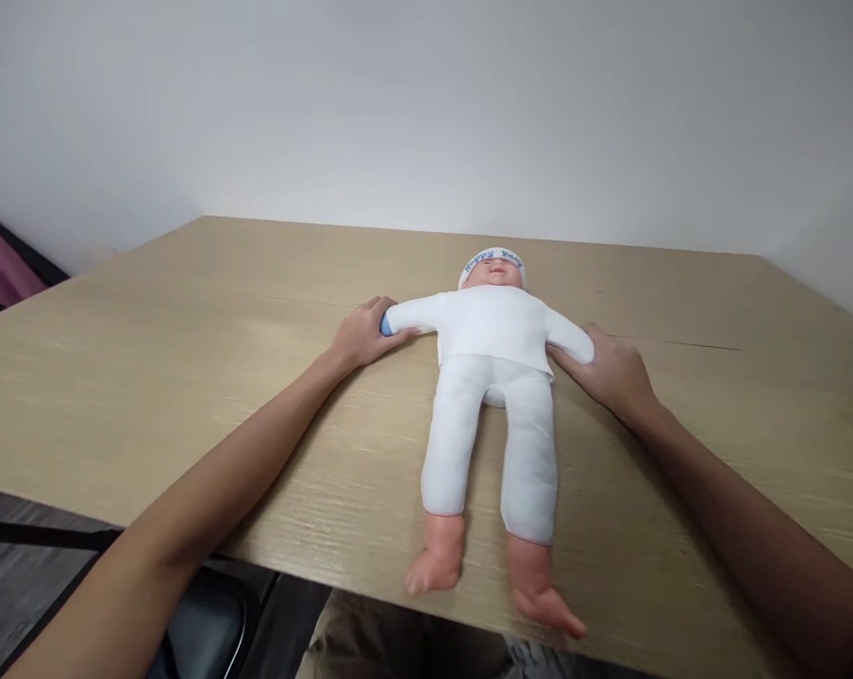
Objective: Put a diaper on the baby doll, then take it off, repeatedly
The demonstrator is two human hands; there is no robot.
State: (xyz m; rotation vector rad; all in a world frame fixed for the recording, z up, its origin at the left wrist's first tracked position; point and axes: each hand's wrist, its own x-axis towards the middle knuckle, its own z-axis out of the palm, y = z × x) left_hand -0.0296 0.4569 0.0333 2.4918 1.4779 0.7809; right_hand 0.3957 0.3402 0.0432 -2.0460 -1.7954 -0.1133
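A baby doll [493, 377] in a white suit and a white cap lies on its back on the wooden table [186, 358], head away from me, bare feet at the near edge. My left hand [361, 332] is closed around the end of the doll's outstretched arm, where a bit of blue shows. My right hand [610, 370] grips the end of the doll's other arm, fingers curled on the sleeve.
A plain white wall stands behind the table. A pink and dark object [2, 269] lies at the far left. Below the table's near edge I see a dark chair seat [207, 622] and the floor.
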